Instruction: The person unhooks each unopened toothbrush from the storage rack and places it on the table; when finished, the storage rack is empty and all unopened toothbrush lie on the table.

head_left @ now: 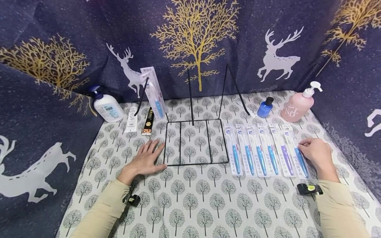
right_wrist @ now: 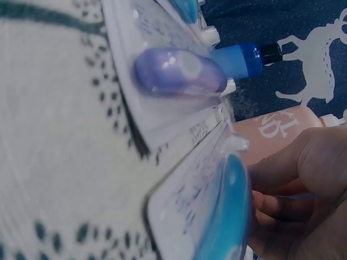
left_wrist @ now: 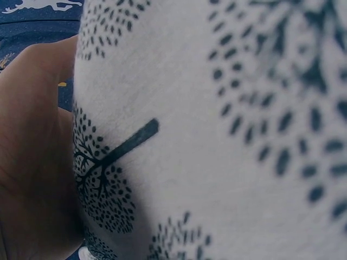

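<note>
My right hand [head_left: 317, 151] is at the right end of a row of packaged toothbrushes. Its curled fingers and thumb pinch the edge of the rightmost blue toothbrush pack [head_left: 300, 162]; the right wrist view shows the same hand [right_wrist: 303, 189] against that pack [right_wrist: 222, 216]. Beside it lies a purple toothbrush pack [head_left: 285, 155], with several blue ones [head_left: 248, 155] further left. My left hand [head_left: 146, 160] rests palm down with spread fingers on the cloth, at the left edge of a black wire rack [head_left: 196, 164]. In the left wrist view only part of this hand [left_wrist: 32, 151] shows.
Toothbrush packs [head_left: 156, 99] hang at the rack's upper left. Near them stand a white pump bottle [head_left: 108, 108], a white tube [head_left: 132, 117] and a black tube [head_left: 148, 122]. At back right are a blue bottle [head_left: 265, 108] and a pink pump bottle [head_left: 296, 107].
</note>
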